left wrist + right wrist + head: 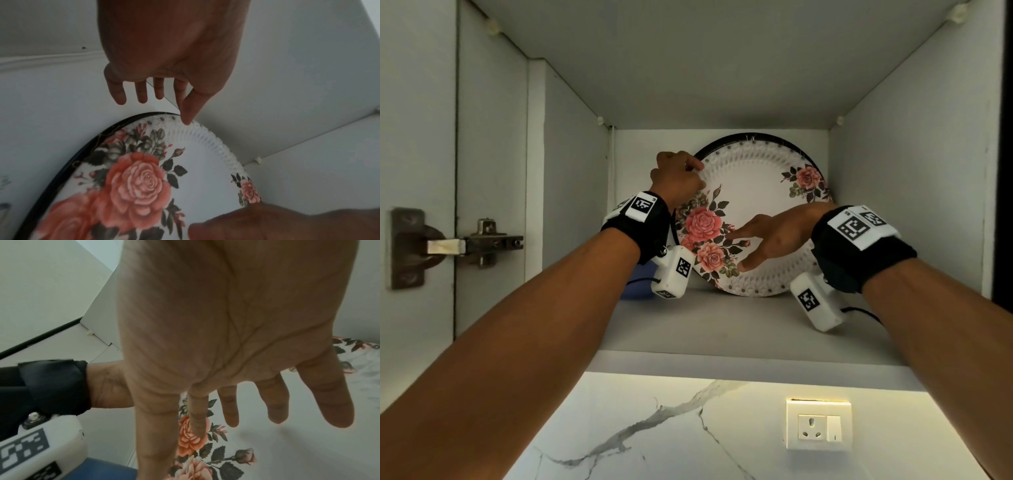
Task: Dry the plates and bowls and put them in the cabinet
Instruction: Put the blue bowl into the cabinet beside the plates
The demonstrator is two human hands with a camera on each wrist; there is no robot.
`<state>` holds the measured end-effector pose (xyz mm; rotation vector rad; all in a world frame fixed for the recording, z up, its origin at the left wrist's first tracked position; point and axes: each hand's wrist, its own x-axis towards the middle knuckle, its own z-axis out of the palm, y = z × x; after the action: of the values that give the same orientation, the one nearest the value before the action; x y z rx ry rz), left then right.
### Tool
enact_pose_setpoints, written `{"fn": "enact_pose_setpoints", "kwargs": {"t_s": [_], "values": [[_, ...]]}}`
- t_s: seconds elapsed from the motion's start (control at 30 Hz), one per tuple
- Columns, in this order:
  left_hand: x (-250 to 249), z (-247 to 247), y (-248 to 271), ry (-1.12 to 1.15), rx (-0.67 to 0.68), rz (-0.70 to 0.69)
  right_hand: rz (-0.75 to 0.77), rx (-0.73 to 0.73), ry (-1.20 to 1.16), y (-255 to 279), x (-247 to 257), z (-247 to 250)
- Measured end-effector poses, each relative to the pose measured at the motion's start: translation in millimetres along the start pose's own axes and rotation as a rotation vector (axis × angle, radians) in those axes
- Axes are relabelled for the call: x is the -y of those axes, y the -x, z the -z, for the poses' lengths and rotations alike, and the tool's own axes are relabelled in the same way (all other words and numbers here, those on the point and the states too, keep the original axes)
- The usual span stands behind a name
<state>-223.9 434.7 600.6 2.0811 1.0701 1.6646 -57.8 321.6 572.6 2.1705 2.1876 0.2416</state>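
A white plate with pink roses [756, 205] stands on edge in the cabinet and leans back on a black-rimmed plate [739, 136] against the rear wall. My left hand [679, 178] is at the floral plate's upper left rim. In the left wrist view its thumb tip touches the rim of the floral plate [195, 170], while the other fingers of the left hand [162, 97] hang loosely above the black-rimmed plate [68, 162]. My right hand [763, 240] is spread flat over the plate's face, its fingertips near the rose print. The right wrist view shows the right hand [236, 402] open over the floral plate [287, 451].
The plates stand on the cabinet shelf [722, 325]. A blue bowl-like thing [635, 286] sits at the shelf's back left, behind my left wrist. The open door's hinge [482, 243] is at the left. Below the shelf, a wall socket [818, 425] sits on a marble backsplash.
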Motion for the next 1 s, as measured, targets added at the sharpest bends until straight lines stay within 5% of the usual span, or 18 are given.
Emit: {"fn": "enact_pose_setpoints", "kwargs": {"t_s": [0.3,0.5,1.0], "values": [[-43.3,28.6,19.4,0.085,0.076,0.069,0.115,0.004,-0.091,6.0,1.7,6.6],[-49.5,56.4,46.0,-0.195,0.277,0.213,0.167,0.002,-0.238,3.7,4.8,8.8],[-31.3,71.4,102.7,-1.209,0.756,0.207,0.338,0.002,-0.221,27.8,26.2,13.8]]}}
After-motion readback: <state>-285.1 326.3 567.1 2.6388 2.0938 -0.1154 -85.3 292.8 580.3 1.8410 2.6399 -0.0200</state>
